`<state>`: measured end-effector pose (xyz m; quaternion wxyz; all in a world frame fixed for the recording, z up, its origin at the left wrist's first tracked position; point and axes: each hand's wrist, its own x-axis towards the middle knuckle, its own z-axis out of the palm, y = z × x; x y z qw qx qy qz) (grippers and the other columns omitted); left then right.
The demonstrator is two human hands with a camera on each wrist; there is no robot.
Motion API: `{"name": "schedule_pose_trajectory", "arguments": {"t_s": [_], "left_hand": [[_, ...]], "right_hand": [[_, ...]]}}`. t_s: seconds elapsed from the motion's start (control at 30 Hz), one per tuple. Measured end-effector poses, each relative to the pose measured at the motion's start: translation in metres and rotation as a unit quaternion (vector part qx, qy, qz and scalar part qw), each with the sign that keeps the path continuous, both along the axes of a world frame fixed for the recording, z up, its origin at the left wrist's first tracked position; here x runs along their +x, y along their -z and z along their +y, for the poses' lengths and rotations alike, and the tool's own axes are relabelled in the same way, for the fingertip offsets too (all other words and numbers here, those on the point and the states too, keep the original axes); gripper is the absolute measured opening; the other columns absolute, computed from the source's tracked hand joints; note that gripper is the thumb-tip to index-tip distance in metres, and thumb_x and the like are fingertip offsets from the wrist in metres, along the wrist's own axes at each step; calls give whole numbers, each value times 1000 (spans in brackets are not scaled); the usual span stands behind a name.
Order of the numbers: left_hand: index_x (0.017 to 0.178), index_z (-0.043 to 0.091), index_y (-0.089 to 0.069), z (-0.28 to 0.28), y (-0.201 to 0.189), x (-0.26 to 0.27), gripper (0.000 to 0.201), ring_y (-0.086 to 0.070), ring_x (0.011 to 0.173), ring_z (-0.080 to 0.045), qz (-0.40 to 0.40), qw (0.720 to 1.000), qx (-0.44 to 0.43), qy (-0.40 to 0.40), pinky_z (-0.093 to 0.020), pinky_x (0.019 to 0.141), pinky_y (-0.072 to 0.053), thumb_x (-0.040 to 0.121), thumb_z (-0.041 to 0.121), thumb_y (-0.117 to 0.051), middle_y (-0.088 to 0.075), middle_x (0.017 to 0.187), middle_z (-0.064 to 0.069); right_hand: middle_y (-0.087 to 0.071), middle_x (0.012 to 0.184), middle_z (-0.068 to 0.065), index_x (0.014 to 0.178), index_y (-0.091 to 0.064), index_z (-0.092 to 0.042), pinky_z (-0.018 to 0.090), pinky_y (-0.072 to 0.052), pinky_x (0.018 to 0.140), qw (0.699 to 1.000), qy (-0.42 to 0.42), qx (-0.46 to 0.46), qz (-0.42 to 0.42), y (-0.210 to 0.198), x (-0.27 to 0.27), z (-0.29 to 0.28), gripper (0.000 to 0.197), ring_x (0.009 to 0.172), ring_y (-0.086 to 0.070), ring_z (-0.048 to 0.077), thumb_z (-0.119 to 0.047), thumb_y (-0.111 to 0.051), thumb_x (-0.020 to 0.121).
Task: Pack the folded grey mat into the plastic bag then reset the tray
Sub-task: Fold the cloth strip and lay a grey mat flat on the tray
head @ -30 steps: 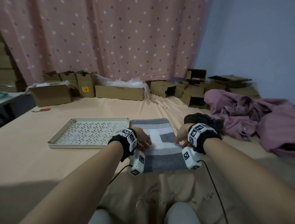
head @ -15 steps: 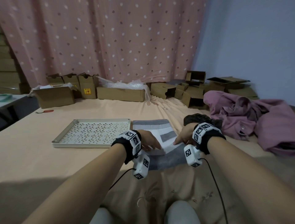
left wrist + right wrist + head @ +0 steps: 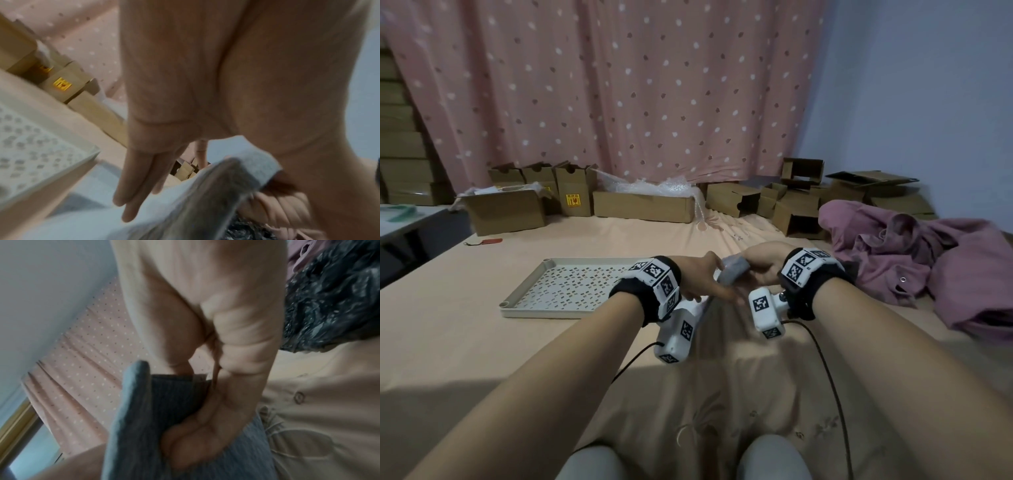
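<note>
The grey mat (image 3: 732, 272) stands raised between my two hands above the peach sheet. My right hand (image 3: 760, 265) grips its folded edge, with the thumb on one face and curled fingers (image 3: 205, 443) on the other face of the mat (image 3: 133, 418). My left hand (image 3: 702, 279) lays straight fingers (image 3: 139, 178) flat against the pale side of the mat (image 3: 216, 194). The perforated cream tray (image 3: 524, 294) lies empty just left of the hands. A crumpled black plastic bag (image 3: 329, 305) lies behind my right wrist and is mostly hidden in the head view.
Cardboard boxes (image 3: 643, 205) line the back under the dotted curtain. A heap of purple clothing (image 3: 928, 260) lies on the right. A small red item (image 3: 489, 241) is at far left. Wrist-camera cables trail toward my knees.
The mat lay flat on the sheet before. My right hand has lifted its right side up and toward the left, and the two hands have come close together.
</note>
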<state>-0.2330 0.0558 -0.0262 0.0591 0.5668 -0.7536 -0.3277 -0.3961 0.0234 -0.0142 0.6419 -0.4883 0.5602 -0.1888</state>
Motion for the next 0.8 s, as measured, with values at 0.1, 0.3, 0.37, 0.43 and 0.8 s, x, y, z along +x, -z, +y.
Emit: {"name": "schedule_pose_trajectory", "arguments": {"t_s": [0.1,0.3,0.37,0.43,0.8], "left_hand": [[136,11,-38,0,-7,6,74,-68,99,-28,-71,991,-101,-46,-41,85,-59,80,48,-68,-63,120,-13],[107,14,-71,0,-6,29,30,-63,103,-33,-2,960,-264,-92,-30,78,-43,89,4,-49,-70,105,-15],[89,17,-68,-4,-8,42,22,-63,95,-32,12,954,-283,-101,-29,73,-40,89,5,-49,-69,91,-11],[87,14,-68,-8,-13,55,18,-61,88,-28,27,957,-272,-97,-29,74,-40,92,11,-51,-69,89,-10],[83,14,-64,-19,-23,101,18,-54,76,-17,30,975,-211,-58,-28,66,-41,95,26,-60,-62,80,-3]], "right_hand": [[-67,87,18,115,-62,3,39,-61,72,999,31,2,-30,-4,11,-10,25,72,-72,25,7,-55,91],[-55,84,17,102,-53,-1,45,-62,60,986,96,-9,-134,-5,12,-15,14,75,-59,26,-14,-49,99],[-59,81,18,95,-54,-4,40,-61,54,985,131,-79,-75,-5,5,-14,22,67,-63,29,-24,-49,100],[-65,89,20,109,-55,1,40,-62,58,966,173,-185,61,0,-5,-19,20,63,-67,29,-14,-46,99],[-57,120,11,142,-34,-30,36,-53,77,887,27,-255,385,38,-23,-60,76,95,-59,26,-2,-68,80]]}}
